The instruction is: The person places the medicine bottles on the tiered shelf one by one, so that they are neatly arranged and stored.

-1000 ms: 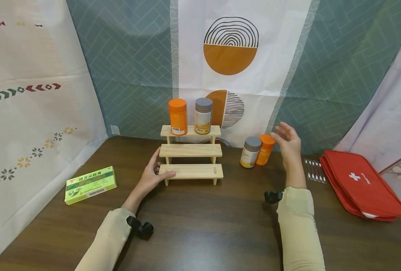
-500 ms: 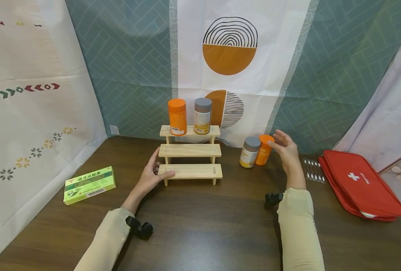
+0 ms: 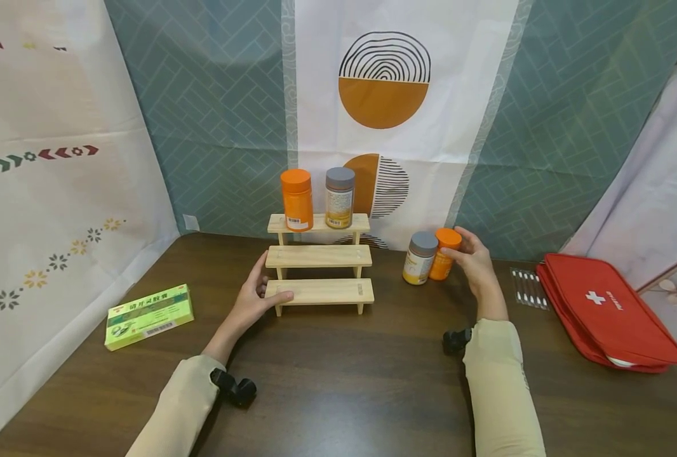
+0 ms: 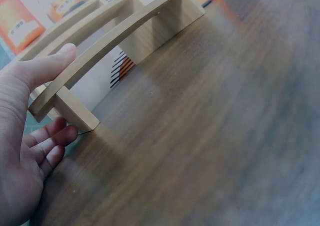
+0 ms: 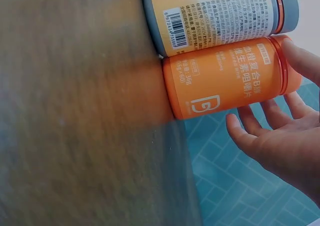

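On the table (image 3: 338, 393), a wooden stand (image 3: 319, 256) is gripped at its left end by the left hand (image 3: 253, 298). Right of the stand, beside a grey-capped bottle (image 3: 419, 260), an orange bottle (image 5: 225, 80) is flanked by thumb and fingers of the right hand (image 3: 478, 264); whether it is firmly grasped cannot be told.

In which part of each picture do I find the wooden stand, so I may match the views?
Head view: the wooden stand is near the centre, slightly low.
Left wrist view: upper left, reaching the top edge.
Right wrist view: not in it.
Shared landmark: the brown table, in all three.
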The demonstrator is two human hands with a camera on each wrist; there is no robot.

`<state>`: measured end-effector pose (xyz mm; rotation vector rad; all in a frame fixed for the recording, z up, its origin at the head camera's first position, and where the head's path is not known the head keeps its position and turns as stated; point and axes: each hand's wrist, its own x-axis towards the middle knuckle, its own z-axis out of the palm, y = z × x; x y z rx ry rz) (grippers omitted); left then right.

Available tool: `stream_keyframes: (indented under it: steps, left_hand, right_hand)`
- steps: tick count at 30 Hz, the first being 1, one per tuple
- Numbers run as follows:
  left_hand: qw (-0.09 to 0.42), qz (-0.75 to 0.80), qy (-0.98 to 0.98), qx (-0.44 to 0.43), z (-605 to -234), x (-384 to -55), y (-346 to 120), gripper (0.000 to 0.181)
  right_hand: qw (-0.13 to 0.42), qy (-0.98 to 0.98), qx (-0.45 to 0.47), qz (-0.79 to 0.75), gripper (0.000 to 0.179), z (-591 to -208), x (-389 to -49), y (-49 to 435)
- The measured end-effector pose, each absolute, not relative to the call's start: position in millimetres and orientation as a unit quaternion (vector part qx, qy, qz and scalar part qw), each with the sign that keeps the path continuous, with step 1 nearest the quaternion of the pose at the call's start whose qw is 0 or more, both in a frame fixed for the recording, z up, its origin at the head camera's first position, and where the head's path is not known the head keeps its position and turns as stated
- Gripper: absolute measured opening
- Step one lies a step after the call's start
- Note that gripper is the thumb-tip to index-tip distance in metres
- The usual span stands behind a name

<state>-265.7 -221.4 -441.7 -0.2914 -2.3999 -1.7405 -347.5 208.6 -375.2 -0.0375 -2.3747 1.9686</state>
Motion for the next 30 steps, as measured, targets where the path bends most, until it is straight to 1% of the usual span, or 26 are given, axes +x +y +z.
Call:
stream_keyframes:
  steps: [18, 30]
  left_hand:
    - [0.094, -0.572, -0.809, -0.1, -444.8, -266.4, -222.9, 0.099]
    - [0.09, -0.576, -0.806, -0.099, -444.3, -266.5, -221.6, 0.1]
  right_hand:
    - [0.051, -0.761, -0.024, 0.646, 0.072, -379.9, -349.8, 206.3]
    - [0.077, -0.739, -0.05, 0.667, 0.071, -380.5, -348.6, 212.4]
